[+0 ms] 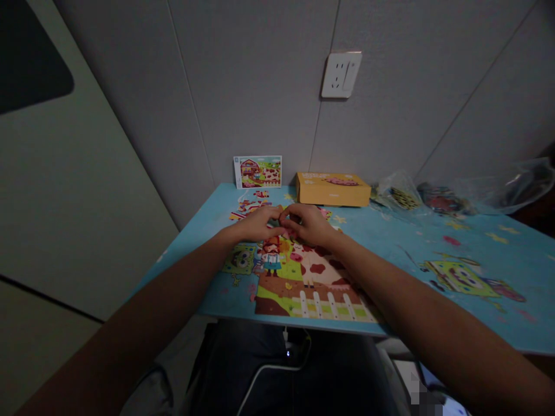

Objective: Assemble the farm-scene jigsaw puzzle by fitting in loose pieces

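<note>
My left hand (262, 223) and my right hand (307, 224) meet at the fingertips over the top edge of a partly joined jigsaw puzzle (288, 283). Both have curled, pinching fingers. A small pinkish patch shows at the fingertips, but what they pinch is too dim and covered to make out. The puzzle shows a farmer figure, a spotted cow and a white fence, and lies near the table's front edge. Loose puzzle pieces (249, 206) lie beyond my left hand. More pieces show behind my right hand, partly hidden by it.
A farm picture card (260, 172) leans on the wall at the back. Right of it lies a yellow box (333, 189). Clear plastic bags (401, 196) with pieces inside lie farther right on the blue cartoon-printed table (381, 242). A white cable (271, 368) hangs below the edge.
</note>
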`<state>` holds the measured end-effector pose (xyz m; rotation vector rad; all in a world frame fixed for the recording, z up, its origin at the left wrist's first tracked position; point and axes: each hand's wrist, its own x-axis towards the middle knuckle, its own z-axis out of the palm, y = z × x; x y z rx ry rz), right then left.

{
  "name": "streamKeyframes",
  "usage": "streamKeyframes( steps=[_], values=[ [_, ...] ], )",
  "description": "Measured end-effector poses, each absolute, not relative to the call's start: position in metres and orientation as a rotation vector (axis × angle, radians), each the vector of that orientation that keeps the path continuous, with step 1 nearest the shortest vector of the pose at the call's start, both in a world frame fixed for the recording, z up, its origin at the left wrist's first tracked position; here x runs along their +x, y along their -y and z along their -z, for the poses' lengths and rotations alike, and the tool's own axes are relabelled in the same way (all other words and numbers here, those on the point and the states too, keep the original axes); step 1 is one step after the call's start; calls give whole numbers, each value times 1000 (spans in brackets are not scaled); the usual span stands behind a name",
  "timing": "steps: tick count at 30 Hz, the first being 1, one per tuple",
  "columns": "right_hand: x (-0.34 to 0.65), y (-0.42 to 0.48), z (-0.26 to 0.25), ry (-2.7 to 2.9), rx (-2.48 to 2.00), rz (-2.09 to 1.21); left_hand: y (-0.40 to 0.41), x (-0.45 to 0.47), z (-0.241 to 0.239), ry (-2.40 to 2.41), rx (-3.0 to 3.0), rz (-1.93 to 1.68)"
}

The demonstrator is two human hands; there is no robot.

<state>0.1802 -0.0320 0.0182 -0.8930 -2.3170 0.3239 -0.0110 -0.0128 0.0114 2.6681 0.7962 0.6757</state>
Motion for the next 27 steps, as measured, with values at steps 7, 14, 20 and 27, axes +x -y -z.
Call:
streamKeyframes(
  steps=[7, 14, 20, 27],
  values=[
    [180, 34, -18, 2221, -976, -234, 9, -11, -9, -1057, 2458, -972],
    [181, 31, -16, 2380, -1156, -147, 9, -12, -11, -1101, 2422, -1077],
    [182, 31, -17, 2434, -1188, -150, 13, -10, -15, -1088, 2446, -1031],
    [182, 30, -15, 2470, -1183, -146, 15, -10, -15, -1061, 2451, -1012]
  ],
)
